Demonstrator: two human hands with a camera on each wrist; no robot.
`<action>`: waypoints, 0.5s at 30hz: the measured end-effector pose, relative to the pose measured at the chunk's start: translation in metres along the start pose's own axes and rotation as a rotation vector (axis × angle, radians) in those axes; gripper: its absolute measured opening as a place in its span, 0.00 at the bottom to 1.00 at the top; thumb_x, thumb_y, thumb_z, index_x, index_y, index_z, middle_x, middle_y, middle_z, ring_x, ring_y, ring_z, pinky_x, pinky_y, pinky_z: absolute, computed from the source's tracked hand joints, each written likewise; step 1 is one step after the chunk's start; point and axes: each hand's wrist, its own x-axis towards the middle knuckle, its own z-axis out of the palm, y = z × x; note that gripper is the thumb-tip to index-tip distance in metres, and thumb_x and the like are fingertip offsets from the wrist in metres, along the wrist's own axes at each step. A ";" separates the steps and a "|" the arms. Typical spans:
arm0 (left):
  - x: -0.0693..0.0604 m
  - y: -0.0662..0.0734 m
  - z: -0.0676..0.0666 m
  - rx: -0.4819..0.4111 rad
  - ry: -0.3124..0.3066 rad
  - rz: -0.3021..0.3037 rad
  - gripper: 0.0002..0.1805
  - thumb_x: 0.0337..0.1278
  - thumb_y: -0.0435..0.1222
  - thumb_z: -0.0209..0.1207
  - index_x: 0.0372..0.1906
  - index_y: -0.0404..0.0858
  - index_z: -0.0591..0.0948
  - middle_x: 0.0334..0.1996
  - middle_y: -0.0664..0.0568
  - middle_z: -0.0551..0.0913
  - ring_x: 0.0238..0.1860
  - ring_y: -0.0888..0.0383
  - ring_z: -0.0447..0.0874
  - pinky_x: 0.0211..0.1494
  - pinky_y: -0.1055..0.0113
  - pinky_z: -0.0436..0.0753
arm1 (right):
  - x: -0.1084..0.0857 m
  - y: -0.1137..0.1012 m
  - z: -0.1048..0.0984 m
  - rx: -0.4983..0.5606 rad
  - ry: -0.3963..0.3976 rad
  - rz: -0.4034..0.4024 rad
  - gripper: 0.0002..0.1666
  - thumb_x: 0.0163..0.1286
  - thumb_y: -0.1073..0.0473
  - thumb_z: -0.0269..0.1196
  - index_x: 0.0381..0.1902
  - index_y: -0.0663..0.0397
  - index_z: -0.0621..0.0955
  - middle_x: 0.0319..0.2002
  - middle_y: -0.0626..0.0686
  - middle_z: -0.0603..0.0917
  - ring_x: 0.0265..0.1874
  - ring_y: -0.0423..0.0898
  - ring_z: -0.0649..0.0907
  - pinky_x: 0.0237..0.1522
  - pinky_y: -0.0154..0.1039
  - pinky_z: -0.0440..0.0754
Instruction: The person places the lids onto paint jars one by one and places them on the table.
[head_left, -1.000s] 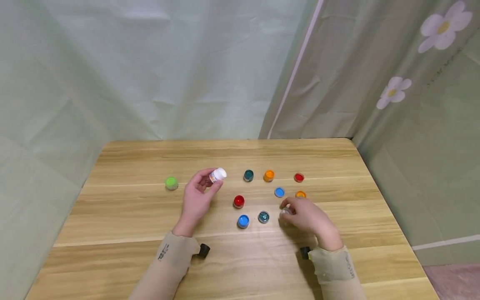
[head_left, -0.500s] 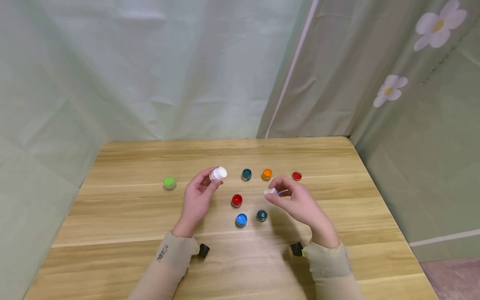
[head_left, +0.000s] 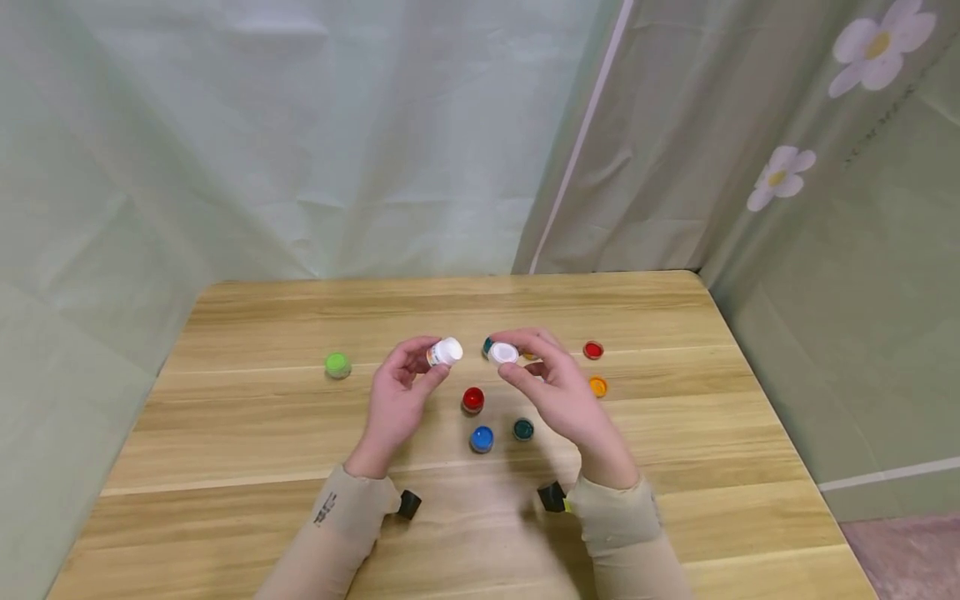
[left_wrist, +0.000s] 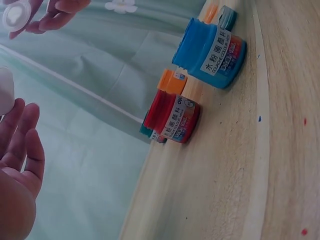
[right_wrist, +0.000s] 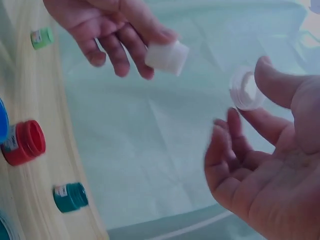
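My left hand (head_left: 398,406) holds an uncapped white paint jar (head_left: 446,352) above the table, its mouth tipped toward the right. My right hand (head_left: 558,390) pinches a clear-rimmed lid with white inside (head_left: 503,353) between thumb and fingers. A small gap separates lid and jar, both also seen in the right wrist view as a white jar (right_wrist: 167,56) and a round lid (right_wrist: 246,89). Below them stand an uncapped red paint jar (head_left: 472,400) and an uncapped blue paint jar (head_left: 482,438). A teal jar (left_wrist: 146,129) and an orange jar (left_wrist: 172,81) are partly hidden in the head view.
A light green jar (head_left: 337,365) stands at the left. A dark teal lid (head_left: 523,429) lies beside the blue jar. Farther right lie a red lid (head_left: 593,350) and an orange lid (head_left: 597,386). A curtain (head_left: 375,150) hangs behind the wooden table (head_left: 247,417).
My right hand has picked the white lid up from the table and carried it left and upward to beside the jar, turning its inside into view. My left hand has barely moved.
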 end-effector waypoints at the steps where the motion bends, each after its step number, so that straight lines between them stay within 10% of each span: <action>1: 0.000 0.000 0.000 -0.002 -0.003 0.006 0.20 0.69 0.28 0.69 0.63 0.35 0.82 0.54 0.50 0.86 0.46 0.52 0.82 0.52 0.66 0.83 | 0.001 0.000 0.002 -0.001 0.011 0.004 0.20 0.79 0.58 0.67 0.66 0.47 0.84 0.58 0.45 0.83 0.58 0.47 0.79 0.54 0.48 0.81; 15: -0.004 0.004 0.006 -0.034 -0.043 0.083 0.22 0.62 0.20 0.70 0.59 0.29 0.81 0.48 0.55 0.86 0.43 0.56 0.82 0.51 0.67 0.82 | 0.002 0.002 0.009 -0.144 0.051 0.005 0.23 0.77 0.58 0.69 0.67 0.42 0.83 0.59 0.42 0.84 0.57 0.49 0.81 0.51 0.49 0.82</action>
